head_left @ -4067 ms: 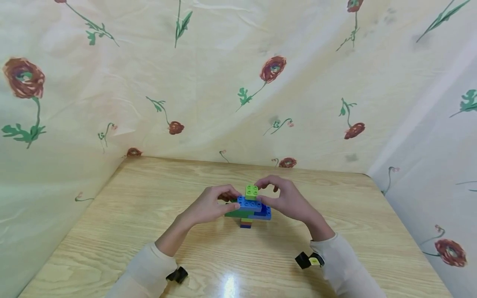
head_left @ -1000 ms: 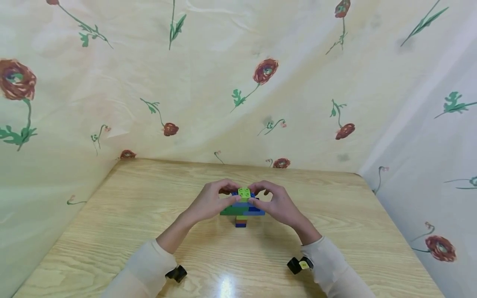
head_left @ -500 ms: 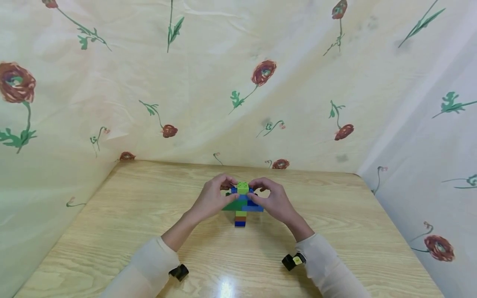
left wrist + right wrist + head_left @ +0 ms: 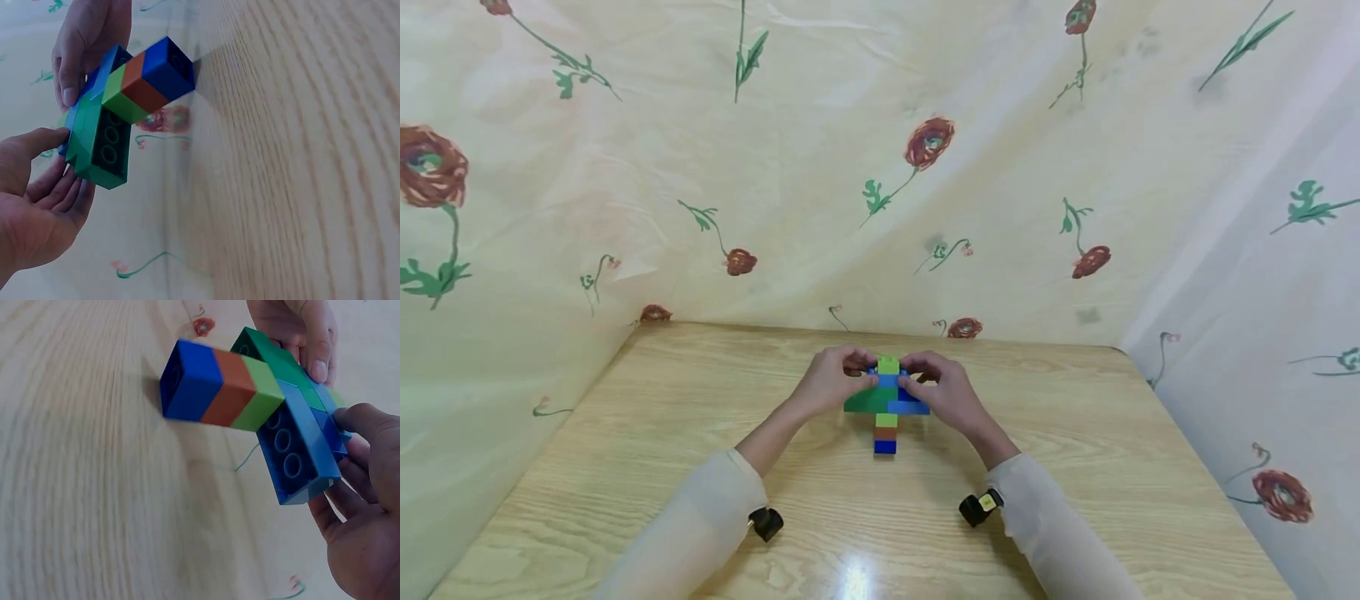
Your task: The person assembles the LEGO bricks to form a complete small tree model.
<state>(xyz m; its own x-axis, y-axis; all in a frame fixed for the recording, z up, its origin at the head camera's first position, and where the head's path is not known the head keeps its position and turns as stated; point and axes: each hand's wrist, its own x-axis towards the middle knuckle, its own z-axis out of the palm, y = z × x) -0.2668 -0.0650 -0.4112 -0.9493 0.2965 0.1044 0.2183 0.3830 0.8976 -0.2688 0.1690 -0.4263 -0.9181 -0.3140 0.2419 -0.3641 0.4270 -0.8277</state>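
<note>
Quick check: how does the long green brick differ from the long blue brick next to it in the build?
The green brick sticks out toward the left hand; the blue brick sticks out toward the right hand. In the wrist views the green one is darker than the blue one. Both are long, show round hollows underneath, sit side by side at one level atop the three-brick stem, and are gripped from outside.

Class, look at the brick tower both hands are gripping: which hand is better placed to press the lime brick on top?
Neither clearly: left hand and right hand flank the lime brick evenly, each with fingertips at the top of the tower.
</note>
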